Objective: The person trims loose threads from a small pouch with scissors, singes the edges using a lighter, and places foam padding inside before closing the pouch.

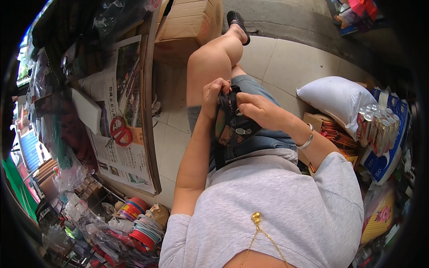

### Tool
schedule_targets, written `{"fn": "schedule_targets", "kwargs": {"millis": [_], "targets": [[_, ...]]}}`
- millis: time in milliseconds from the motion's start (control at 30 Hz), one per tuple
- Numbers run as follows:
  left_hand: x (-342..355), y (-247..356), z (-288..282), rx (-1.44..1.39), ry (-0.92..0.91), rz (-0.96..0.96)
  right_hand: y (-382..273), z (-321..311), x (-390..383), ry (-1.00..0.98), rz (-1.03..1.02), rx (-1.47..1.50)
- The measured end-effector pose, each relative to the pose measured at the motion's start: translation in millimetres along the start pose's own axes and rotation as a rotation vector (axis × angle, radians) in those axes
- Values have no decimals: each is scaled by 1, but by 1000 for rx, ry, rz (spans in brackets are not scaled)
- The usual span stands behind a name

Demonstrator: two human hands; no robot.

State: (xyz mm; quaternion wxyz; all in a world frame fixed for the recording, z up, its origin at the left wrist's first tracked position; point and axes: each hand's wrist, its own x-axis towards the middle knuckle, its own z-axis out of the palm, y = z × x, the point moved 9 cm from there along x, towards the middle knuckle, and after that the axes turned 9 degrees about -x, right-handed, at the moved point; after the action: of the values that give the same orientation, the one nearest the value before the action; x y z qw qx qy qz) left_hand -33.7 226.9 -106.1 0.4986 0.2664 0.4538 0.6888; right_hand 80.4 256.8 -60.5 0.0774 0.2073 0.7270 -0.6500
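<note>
A dark camouflage-patterned fabric pouch (236, 132) with black trim and a strap rests over my lap, on my denim shorts. My left hand (215, 94) is closed on its upper left edge, the fingers curled over the black cloth. From the right, my right hand (255, 107) pinches the black material near the pouch's top. A small pale ring or round fitting shows just below the right fingers. The two hands are close together, and what lies between the fingertips is partly hidden.
At left, newspaper covers a wooden table, with red-handled scissors (120, 131) on it. Beyond my knee stands a cardboard box (184, 27). A white sack (335, 100), drink cans (380, 127) and a blue package (388, 165) lie at right. Cord spools (145, 233) crowd the lower left.
</note>
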Motion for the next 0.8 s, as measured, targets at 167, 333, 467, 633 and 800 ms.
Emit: {"fn": "schedule_targets", "kwargs": {"millis": [167,333,467,633,800], "targets": [[0,-1,0,-13,6,-21,-4,-1,0,9,-9,-9],[0,-1,1,0,17,-31,0,-1,-1,11,-15,43],[0,-5,-2,24,5,-52,1,0,0,16,-37,83],[-1,-6,-3,58,5,-66,0,2,-1,-22,8,42],[0,-3,-2,-5,10,-18,0,-1,1,18,-11,48]]}}
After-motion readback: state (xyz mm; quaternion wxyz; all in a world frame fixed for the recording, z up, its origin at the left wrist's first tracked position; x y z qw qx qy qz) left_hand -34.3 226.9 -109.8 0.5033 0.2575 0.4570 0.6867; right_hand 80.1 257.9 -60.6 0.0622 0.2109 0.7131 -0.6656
